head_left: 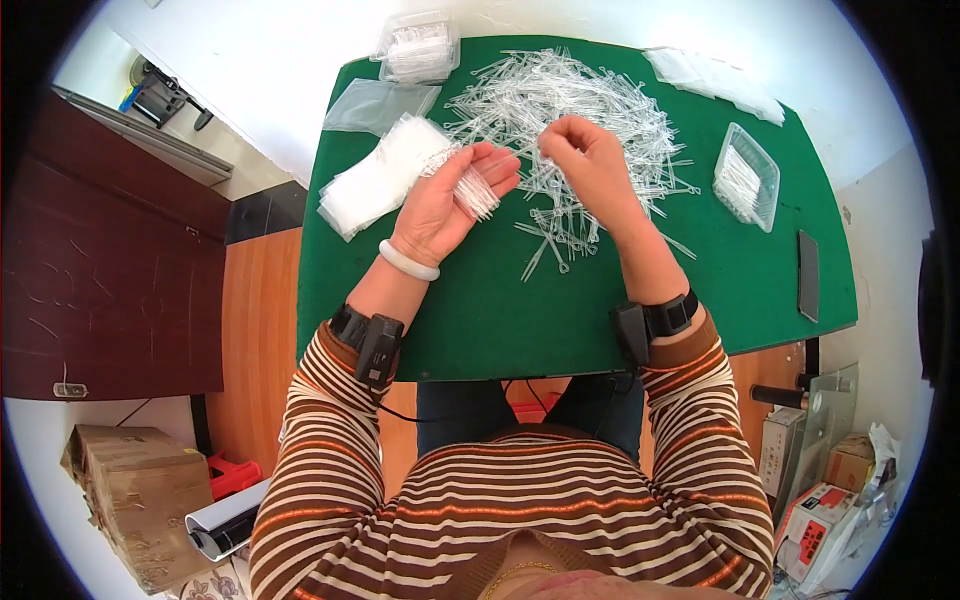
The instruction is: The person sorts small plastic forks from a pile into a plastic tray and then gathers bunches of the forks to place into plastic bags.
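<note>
A bundle of thin clear plastic picks (474,192) lies across my upturned left hand (440,205), held in its palm with the fingers extended. My right hand (588,170) hovers over the near side of a big loose pile of the same picks (560,90), thumb and fingertips pinched together. Whatever is between those fingertips, if anything, is too small to make out. Several stray picks (552,240) spread toward me from the pile. Beside my left hand is a stack of clear plastic bags (368,185).
A full clear tub (418,50) stands at the back left, with a flat plastic sheet (375,105) before it. More bags (715,82) lie at the back right. To the right are a clear tray (766,195) holding picks and a dark phone (808,275) on the green table (500,330).
</note>
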The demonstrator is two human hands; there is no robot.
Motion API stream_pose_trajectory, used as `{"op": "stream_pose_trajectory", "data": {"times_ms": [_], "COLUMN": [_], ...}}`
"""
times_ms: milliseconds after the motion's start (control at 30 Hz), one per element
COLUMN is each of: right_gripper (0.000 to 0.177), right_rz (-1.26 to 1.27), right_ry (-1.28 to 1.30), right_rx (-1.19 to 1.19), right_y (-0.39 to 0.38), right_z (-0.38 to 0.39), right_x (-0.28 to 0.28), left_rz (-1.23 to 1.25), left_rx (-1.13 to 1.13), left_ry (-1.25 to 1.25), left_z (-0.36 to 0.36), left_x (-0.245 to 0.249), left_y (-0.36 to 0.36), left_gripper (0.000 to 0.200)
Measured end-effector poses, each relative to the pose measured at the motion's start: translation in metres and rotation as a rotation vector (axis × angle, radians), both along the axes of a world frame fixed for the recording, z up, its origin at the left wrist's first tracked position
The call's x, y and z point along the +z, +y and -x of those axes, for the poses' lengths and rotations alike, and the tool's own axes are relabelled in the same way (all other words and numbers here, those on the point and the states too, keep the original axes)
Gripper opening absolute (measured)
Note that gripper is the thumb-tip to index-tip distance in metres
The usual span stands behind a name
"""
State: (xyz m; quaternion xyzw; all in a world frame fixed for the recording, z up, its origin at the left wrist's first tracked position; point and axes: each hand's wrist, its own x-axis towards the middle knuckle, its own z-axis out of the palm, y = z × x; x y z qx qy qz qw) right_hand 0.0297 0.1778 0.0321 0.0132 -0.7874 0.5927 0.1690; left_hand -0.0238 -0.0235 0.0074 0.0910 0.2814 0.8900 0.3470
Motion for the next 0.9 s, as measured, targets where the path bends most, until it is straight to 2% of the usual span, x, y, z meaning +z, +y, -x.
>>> {"op": "stream_pose_trajectory", "data": {"times_ms": [133,233,267,367,500,633,667,733,767,900], "right_gripper": [0.014,0.015,0.015,0.015,0.014,0.014,0.014,0.016,0.016,0.018], "right_rz": [0.112,0.249,0.248,-0.07,-0.061,0.004,0.002,-0.034,-0.051,-0.073], "right_ry": [0.145,-0.119,-0.12,-0.232,-0.094,-0.03,-0.03,-0.195,-0.278,-0.296], "right_rx": [-0.178,0.108,0.109,0.286,0.181,0.032,0.034,0.186,0.262,0.416], "right_y": [0.01,0.031,0.03,0.021,-0.008,-0.006,-0.005,-0.001,-0.001,-0.017], "right_z": [0.0,-0.007,-0.007,-0.011,-0.009,-0.005,-0.006,-0.009,-0.01,-0.009], "right_x": [0.01,0.022,0.022,0.019,0.008,0.008,0.009,0.012,0.012,-0.007], "left_rz": [0.099,0.133,0.16,0.213,0.264,0.17,0.103,-0.03,-0.029,-0.087], "left_rx": [-0.061,-0.108,-0.169,-0.297,-0.405,-0.266,-0.158,0.06,0.061,0.147], "left_ry": [-0.035,-0.003,0.003,0.014,0.093,0.068,0.039,-0.017,-0.016,-0.005], "left_z": [-0.003,-0.003,-0.005,-0.011,-0.013,-0.004,-0.001,0.006,0.008,0.012], "left_x": [-0.001,-0.002,0.0,0.008,0.011,-0.001,-0.004,-0.008,-0.008,-0.01], "left_y": [0.001,0.001,0.0,0.001,-0.003,-0.001,-0.001,-0.002,-0.002,-0.002], "left_gripper": [0.027,0.028,0.028,0.028,0.028,0.025,0.024,0.021,0.021,0.021]}}
